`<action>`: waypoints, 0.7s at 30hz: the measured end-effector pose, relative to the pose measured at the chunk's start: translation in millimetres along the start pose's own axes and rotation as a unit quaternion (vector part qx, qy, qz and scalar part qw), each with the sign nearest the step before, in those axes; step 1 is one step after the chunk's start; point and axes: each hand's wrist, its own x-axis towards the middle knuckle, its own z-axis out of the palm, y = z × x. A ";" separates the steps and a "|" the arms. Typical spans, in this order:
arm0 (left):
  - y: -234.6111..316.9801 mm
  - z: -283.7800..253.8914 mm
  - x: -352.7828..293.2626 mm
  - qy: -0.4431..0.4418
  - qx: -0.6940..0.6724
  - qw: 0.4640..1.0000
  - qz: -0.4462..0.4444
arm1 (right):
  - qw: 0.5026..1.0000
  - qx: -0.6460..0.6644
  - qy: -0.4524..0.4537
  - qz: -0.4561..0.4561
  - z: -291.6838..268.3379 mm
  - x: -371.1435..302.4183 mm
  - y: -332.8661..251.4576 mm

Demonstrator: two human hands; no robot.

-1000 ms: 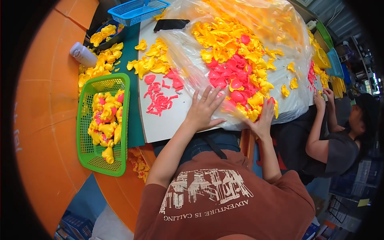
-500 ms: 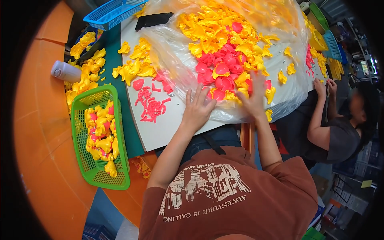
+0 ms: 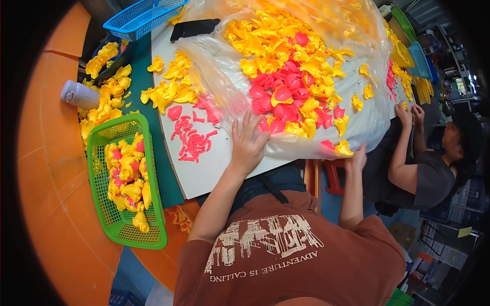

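A large clear plastic bag (image 3: 298,147) lies spread over the white tabletop, with a heap of yellow plastic parts (image 3: 263,38) and pink rounded shells (image 3: 288,81) on it. My left hand (image 3: 248,145) rests on the bag's near edge, fingers stretched out beside the pink shells. At the bag's near right corner, my right hand (image 3: 356,160) has its fingers closed on the plastic film. A yellow piece (image 3: 344,148) and a pink piece lie just inside that edge. Small pink strips (image 3: 193,140) are scattered on the table left of my left hand.
To the left stands a green basket (image 3: 158,204) of yellow-and-pink assembled pieces. A white bottle (image 3: 79,95), a black phone (image 3: 195,29) and a blue basket (image 3: 138,25) are farther back. On the right, a co-worker (image 3: 423,171) handles small parts at the table.
My right hand has moved from above the heap to the right and nearer, onto the bag's edge. My left hand has shifted slightly nearer, its fingers closer together.
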 end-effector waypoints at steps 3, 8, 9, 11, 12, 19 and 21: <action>3.8 -0.4 9.1 0.075 -0.055 0.995 -0.035 | 0.980 -0.072 -0.088 -0.163 60.3 -12.5 -66.1; 13.9 -7.2 43.2 0.165 -0.158 0.972 -0.063 | 0.911 -0.306 -0.085 -0.263 232.1 23.7 -143.7; 18.0 -11.1 55.3 0.188 -0.155 0.968 -0.061 | 0.881 -0.325 -0.096 -0.330 260.4 38.9 -160.1; 18.1 -19.1 76.7 0.215 -0.153 0.963 -0.059 | 0.903 -0.262 -0.142 -0.311 318.3 32.7 -197.4; 17.3 -21.3 88.4 0.222 -0.243 0.937 -0.115 | 0.919 -0.207 -0.188 -0.278 344.2 56.1 -219.7; 26.3 -38.9 116.8 0.262 -0.307 0.910 -0.099 | 0.883 -0.005 -0.468 -0.012 355.4 73.5 -270.7; 34.4 -27.0 100.3 0.110 -0.150 0.981 -0.045 | 0.897 -0.011 -0.370 -0.241 323.5 63.3 -253.9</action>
